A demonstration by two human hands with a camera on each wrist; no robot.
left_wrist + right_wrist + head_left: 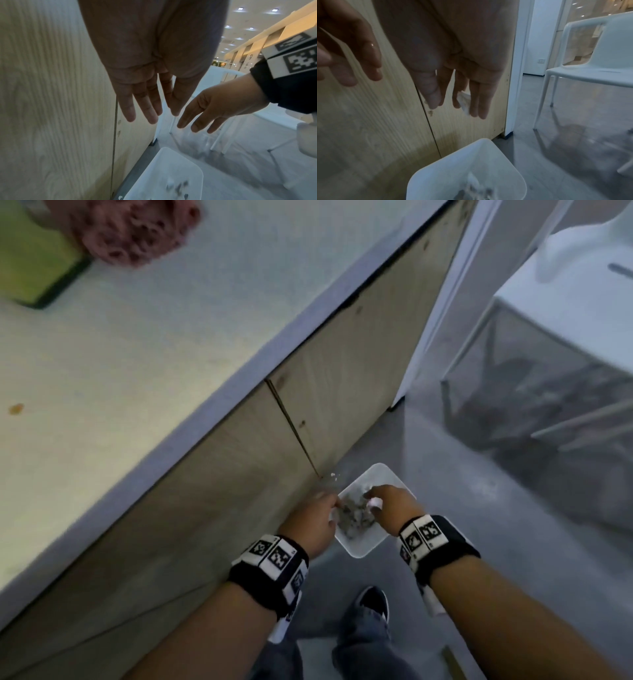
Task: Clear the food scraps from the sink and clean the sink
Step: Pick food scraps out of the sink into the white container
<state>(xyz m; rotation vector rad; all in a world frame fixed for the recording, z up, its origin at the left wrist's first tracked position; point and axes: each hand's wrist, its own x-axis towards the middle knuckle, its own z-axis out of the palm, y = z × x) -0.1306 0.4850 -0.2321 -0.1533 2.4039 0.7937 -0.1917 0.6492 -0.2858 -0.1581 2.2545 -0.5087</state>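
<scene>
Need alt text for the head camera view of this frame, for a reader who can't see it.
Seen from above, both hands, left hand and right hand, hover with fingers extended over a white bin on the grey floor, which holds greyish food scraps. A wood-fronted cabinet with a pale countertop runs along the left; a white chair stands at right.

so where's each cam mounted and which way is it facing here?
Head: on the head, facing down at both hands over the white bin; forearms, wristbands, a shoe show.
Left wrist: along the open left hand toward cabinet and bin.
Right wrist: along the right hand, a white scrap among its fingers.
All share the bin.
</scene>
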